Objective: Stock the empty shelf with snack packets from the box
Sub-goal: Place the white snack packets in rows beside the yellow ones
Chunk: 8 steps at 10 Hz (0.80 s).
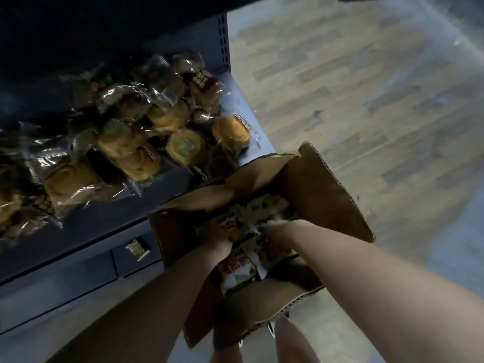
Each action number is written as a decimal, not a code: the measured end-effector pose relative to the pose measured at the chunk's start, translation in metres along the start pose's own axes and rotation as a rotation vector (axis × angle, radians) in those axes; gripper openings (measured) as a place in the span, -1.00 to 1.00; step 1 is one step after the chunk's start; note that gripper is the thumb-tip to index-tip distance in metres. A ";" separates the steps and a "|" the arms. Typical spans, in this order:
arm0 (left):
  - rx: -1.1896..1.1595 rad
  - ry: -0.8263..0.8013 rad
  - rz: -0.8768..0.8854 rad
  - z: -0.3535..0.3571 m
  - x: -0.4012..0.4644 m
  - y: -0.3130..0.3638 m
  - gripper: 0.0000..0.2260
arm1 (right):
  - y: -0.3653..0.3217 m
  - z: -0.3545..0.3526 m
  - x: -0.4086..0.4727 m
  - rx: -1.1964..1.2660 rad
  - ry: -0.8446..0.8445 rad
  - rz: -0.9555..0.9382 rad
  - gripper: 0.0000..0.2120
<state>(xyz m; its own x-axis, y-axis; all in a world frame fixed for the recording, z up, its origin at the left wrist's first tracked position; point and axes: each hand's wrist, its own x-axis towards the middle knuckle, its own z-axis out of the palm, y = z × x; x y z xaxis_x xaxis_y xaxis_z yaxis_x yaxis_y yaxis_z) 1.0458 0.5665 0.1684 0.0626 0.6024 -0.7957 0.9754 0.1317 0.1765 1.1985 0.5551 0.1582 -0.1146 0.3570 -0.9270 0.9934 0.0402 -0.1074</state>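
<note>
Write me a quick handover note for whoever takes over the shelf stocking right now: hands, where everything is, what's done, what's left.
Left hand: down in the cardboard box, among the snack packets; its grip is hidden.
Right hand: also in the box, fingers on the packets; too blurred to tell if it has closed on one.
Box: open on the floor beside the shelf unit, flaps up, packets still inside.
Shelf: already holds a loose pile of clear-wrapped buns. One small packet sits on the lower ledge.
Left: lift packets out and place them on the shelf until the box is empty.
</note>
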 end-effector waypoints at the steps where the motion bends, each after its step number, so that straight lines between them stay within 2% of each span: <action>1: 0.040 -0.038 -0.045 0.015 0.027 0.001 -0.49 | 0.003 0.014 0.002 0.001 0.026 0.036 -0.25; 3: -0.001 -0.033 -0.113 0.026 0.050 0.014 -0.33 | 0.011 0.022 0.014 -0.113 0.032 0.054 -0.31; 5: 0.020 -0.020 -0.092 0.033 0.058 0.012 -0.39 | 0.011 0.017 0.024 -0.112 0.084 -0.014 -0.46; 6: -0.068 -0.025 -0.096 0.031 0.063 0.012 -0.26 | 0.013 0.003 0.014 0.043 0.064 -0.046 -0.47; 7: -0.187 -0.002 -0.091 0.028 0.067 0.014 -0.28 | 0.018 -0.008 0.005 0.232 0.082 -0.054 -0.61; 8: -0.261 0.026 -0.097 0.023 0.065 0.015 -0.41 | 0.027 -0.022 -0.006 0.678 0.178 -0.034 -0.86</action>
<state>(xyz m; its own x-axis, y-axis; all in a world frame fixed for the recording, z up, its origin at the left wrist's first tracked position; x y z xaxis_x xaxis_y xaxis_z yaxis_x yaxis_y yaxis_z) 1.0693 0.5895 0.1065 -0.0376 0.5969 -0.8014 0.8892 0.3860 0.2458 1.2264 0.5743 0.1690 -0.0864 0.5160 -0.8522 0.7630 -0.5158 -0.3896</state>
